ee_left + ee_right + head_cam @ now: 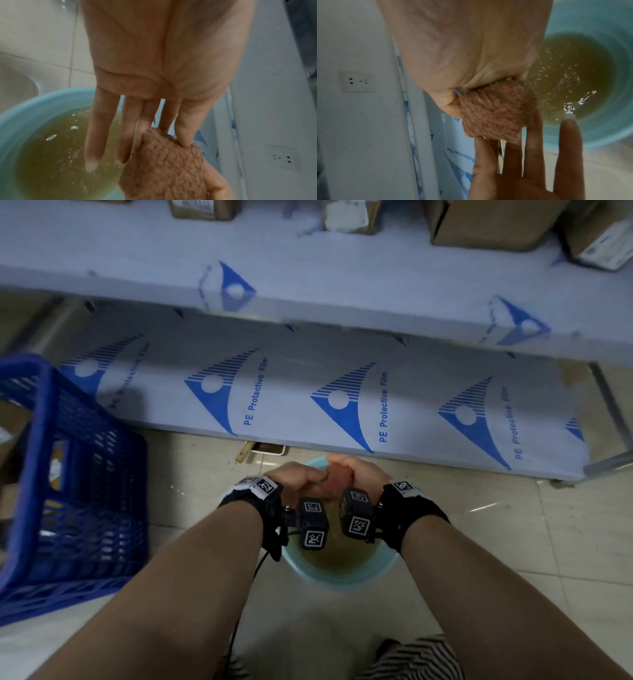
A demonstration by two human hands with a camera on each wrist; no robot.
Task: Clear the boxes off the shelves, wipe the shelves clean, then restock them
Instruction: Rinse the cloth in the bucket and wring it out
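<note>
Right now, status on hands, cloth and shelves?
Left hand open, fingers straight against cloth; right hand grips it over basin. Lower shelf bare, upper boxes remain. Nothing obstructing.

We note a pale tiled floor, a white wall carrying a socket, and dim, even light.

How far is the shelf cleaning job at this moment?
Done: the lower shelf holds no boxes. In hand: the right hand grips the cloth over the basin of murky water; the left hand touches it with straight fingers. Left: the upper shelf still holds boxes; restocking.
</note>
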